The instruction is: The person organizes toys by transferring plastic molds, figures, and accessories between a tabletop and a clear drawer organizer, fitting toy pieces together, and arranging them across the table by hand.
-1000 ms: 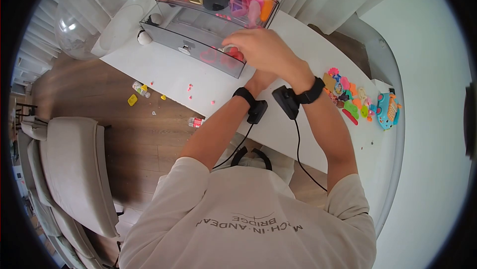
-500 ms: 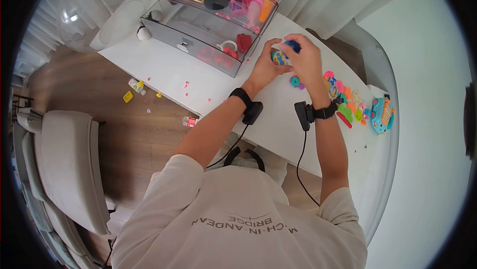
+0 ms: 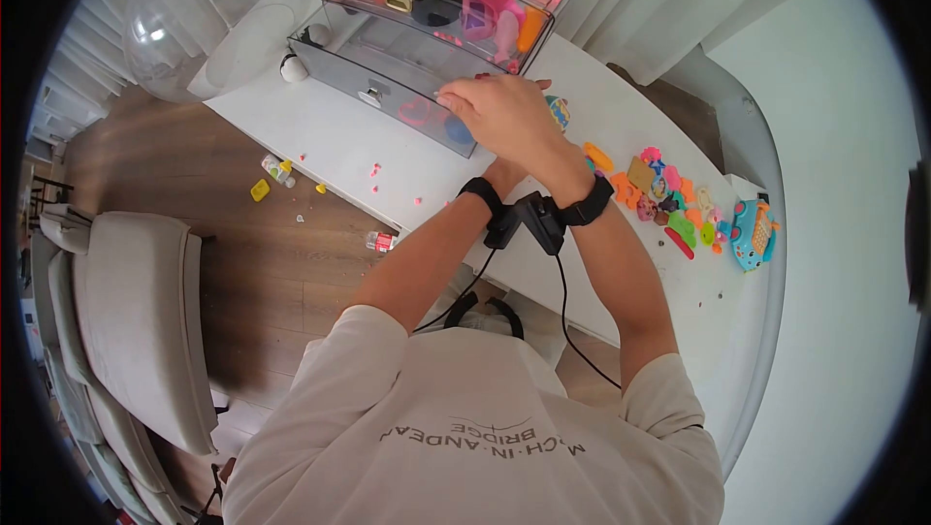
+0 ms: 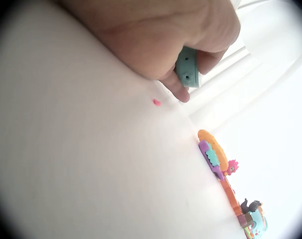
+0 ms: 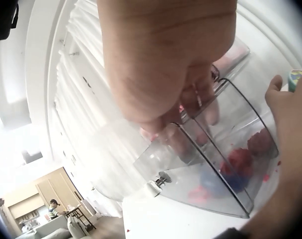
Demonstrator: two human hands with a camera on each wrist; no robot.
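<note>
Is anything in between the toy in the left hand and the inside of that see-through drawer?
Yes. The toy in the left hand is outside the drawer, so the drawer's clear side stands between. The right hand also reaches over that end. The drawer's top looks open, though.

Toys (image 3: 671,197) lie on the table (image 3: 700,307), right of the drawer (image 3: 335,77).

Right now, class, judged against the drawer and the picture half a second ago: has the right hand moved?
Yes. In the head view, the right hand has moved left, from beside the drawer to reaching over it.
</note>
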